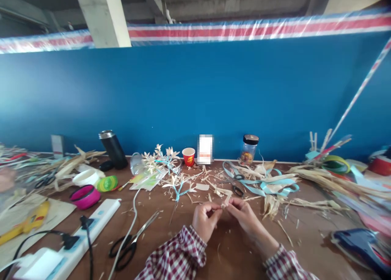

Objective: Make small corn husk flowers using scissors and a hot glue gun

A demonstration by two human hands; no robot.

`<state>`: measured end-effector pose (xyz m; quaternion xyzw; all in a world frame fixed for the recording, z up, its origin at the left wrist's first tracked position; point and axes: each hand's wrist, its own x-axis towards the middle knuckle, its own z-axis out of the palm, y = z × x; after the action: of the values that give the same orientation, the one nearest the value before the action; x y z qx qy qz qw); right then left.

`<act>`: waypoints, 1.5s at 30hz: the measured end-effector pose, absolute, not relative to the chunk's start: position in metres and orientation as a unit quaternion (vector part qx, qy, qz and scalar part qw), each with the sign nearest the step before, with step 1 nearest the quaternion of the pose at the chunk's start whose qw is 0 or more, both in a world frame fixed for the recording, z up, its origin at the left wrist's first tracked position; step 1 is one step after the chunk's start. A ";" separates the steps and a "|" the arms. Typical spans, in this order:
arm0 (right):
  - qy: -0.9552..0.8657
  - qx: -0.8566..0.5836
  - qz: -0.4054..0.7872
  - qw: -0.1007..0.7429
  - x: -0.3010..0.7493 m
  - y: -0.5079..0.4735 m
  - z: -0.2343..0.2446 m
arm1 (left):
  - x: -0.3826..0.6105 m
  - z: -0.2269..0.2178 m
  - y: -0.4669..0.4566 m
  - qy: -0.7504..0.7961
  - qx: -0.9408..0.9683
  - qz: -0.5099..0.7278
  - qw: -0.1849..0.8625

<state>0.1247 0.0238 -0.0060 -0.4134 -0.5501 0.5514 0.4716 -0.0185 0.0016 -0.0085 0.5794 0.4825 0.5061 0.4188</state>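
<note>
Over the brown table, my left hand (pixel 207 219) and my right hand (pixel 246 218) meet, thumbs and fingertips pinched together. Between them is a small pale strip of dried husk (pixel 226 199), its upper end sticking up beyond my fingers. Part of it is hidden by the fingertips. Just beyond lie scattered husk scraps (pixel 214 186). To the left, a husk flower on a blue-wrapped stem (pixel 178 190) rests near more husk flowers (pixel 161 159). A small pair of scissors (pixel 237 189) lies beyond my right hand. Black-handled scissors (pixel 130 245) lie open left of my left sleeve.
A power strip (pixel 91 227) with plugs and a white cable (pixel 135 208) occupy the left. A black flask (pixel 113 149), red paper cup (pixel 188 157) and lidded jar (pixel 249 150) stand at the back. Blue ribbon (pixel 275 186), husk bundles (pixel 308 178) and a glue gun (pixel 360 247) lie right.
</note>
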 end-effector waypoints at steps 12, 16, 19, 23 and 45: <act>-0.570 -0.426 0.500 0.494 0.121 0.021 0.001 | -0.018 -0.004 -0.004 0.470 0.589 0.533 0.386; -0.566 -0.416 0.505 0.502 0.120 0.020 0.000 | -0.019 -0.003 -0.003 0.492 0.579 0.506 0.407; -0.550 -0.407 0.530 0.502 0.118 0.019 -0.003 | -0.020 -0.004 -0.003 0.500 0.583 0.498 0.402; -0.509 -0.398 0.576 0.501 0.115 0.020 -0.010 | -0.019 -0.007 -0.001 0.494 0.591 0.506 0.388; -0.415 -0.423 0.568 0.571 0.113 0.020 -0.007 | -0.020 -0.012 0.000 0.486 0.636 0.478 0.361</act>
<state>0.1133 0.0196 -0.0066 -0.4234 -0.4151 0.5677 0.5711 -0.0198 0.0003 -0.0119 0.6360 0.4862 0.4783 0.3609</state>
